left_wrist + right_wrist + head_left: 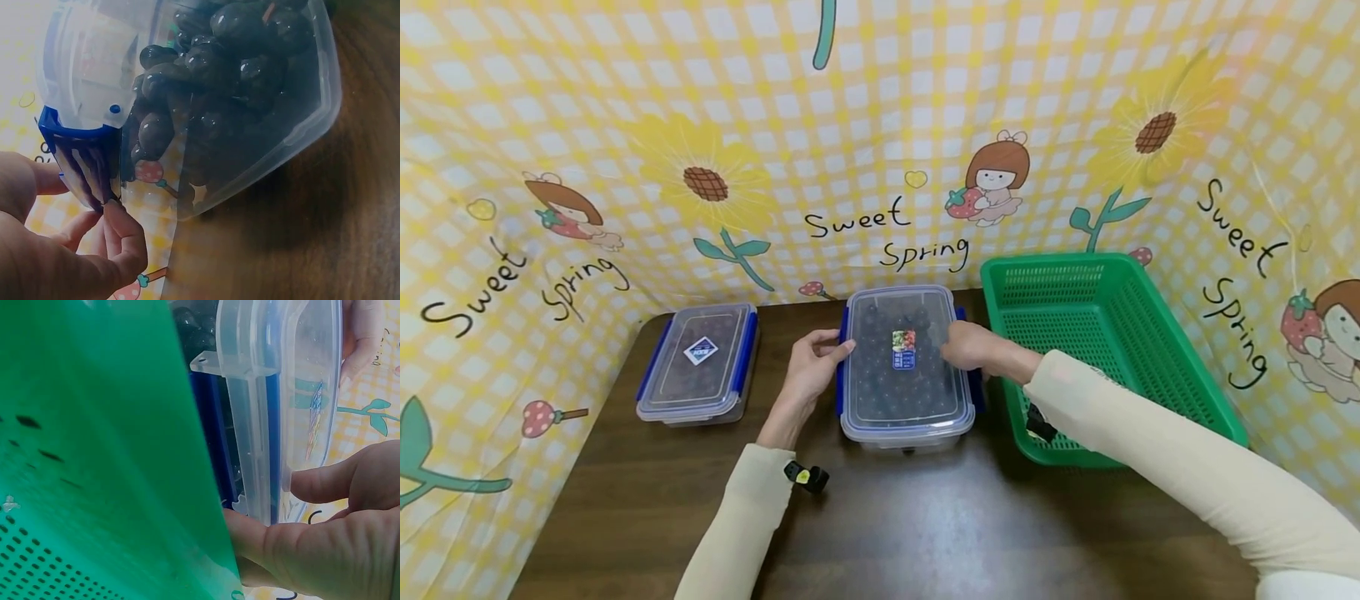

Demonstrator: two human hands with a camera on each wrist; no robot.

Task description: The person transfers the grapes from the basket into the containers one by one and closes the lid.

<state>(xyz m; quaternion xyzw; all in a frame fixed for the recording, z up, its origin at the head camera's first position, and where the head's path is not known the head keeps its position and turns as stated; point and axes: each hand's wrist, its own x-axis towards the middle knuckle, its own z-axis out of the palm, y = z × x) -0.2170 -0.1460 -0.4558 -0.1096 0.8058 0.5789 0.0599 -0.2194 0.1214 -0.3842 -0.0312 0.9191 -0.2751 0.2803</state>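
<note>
A clear plastic food container (906,400) with a lid and blue side latches stands on the table, filled with dark, shiny, grape-like fruit (206,69). At its left side my left hand (811,367) has the thumb by the lid's edge. Its fingers pinch the lower end of the blue latch (84,159) in the left wrist view. My right hand (973,346) grips the opposite side, thumb on the lid's rim and fingers at the right latch (212,431). Part of those fingers is hidden behind the green basket's wall in the right wrist view.
A green plastic basket (1187,358) stands close by on the right, under my right forearm. To the left sits a smaller lidded container (677,379) with blue latches. The brown table (880,525) meets a yellow checked cloth (850,125) behind and at both sides.
</note>
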